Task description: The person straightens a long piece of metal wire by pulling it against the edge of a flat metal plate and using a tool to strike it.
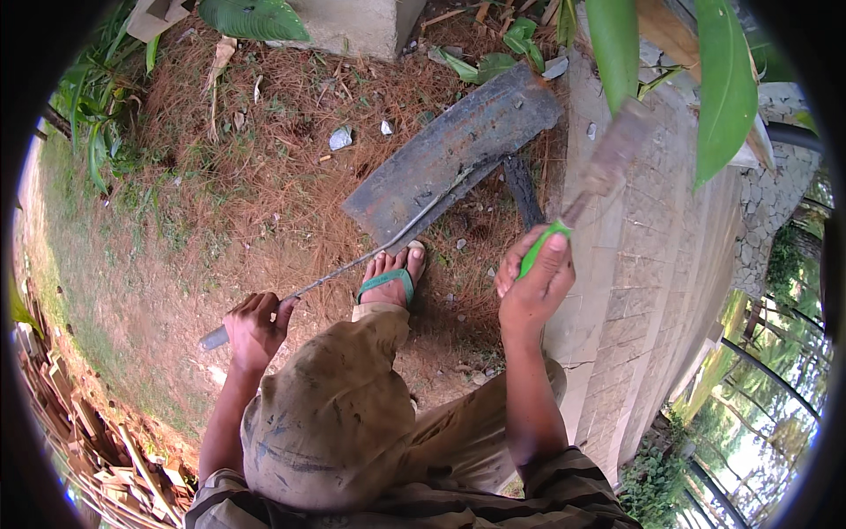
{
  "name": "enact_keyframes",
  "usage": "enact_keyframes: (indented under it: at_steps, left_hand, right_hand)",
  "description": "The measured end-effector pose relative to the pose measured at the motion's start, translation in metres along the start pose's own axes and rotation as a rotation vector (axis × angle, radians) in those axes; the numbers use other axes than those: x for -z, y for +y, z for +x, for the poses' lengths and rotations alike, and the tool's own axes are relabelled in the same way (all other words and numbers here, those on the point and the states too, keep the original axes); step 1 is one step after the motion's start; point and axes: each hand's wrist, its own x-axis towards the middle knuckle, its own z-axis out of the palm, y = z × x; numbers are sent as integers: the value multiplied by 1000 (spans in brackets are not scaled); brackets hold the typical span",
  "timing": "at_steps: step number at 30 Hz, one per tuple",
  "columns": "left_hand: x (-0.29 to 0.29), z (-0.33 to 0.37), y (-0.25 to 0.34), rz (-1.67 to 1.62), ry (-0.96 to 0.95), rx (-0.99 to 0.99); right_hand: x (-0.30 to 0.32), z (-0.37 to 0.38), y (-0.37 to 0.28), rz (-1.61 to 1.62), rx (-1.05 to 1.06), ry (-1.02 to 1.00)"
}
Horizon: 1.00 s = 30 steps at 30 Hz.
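Note:
My left hand (256,331) is closed round a long, thin metal tool (352,263) near its grey handle (213,338). The tool's far end lies along a dark, rusty metal plate (449,154) on the ground. In my right hand (538,278) is a green-handled tool (539,256), raised beside the plate's right end. It has a narrow shank and a flat, brownish head (621,145); motion blurs the head, so its exact kind is unclear. My sandalled foot (388,278) is at the plate's near edge. Under the plate's right side shows a dark bar (523,189).
Dry needles and small stones (341,137) cover the ground. A paved strip (634,291) runs along the right, with large green leaves (727,88) hanging over its far end. A concrete block (352,26) stands at the back; a wood pile (106,450) lies at lower left.

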Motion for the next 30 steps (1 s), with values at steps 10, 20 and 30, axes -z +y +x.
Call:
enact_keyframes:
  at_steps: [10, 20, 30]
  left_hand:
    - [2, -7, -1, 23, -16, -7]
    - [2, -14, 0, 62, -53, -5]
    - [-1, -8, 2, 44, -65, 19]
  right_hand:
    - [-10, -15, 4, -88, -84, -18]
    - [-26, -37, 27, -557, 57, -249]
    - [-35, -39, 34, -726, 190, -393]
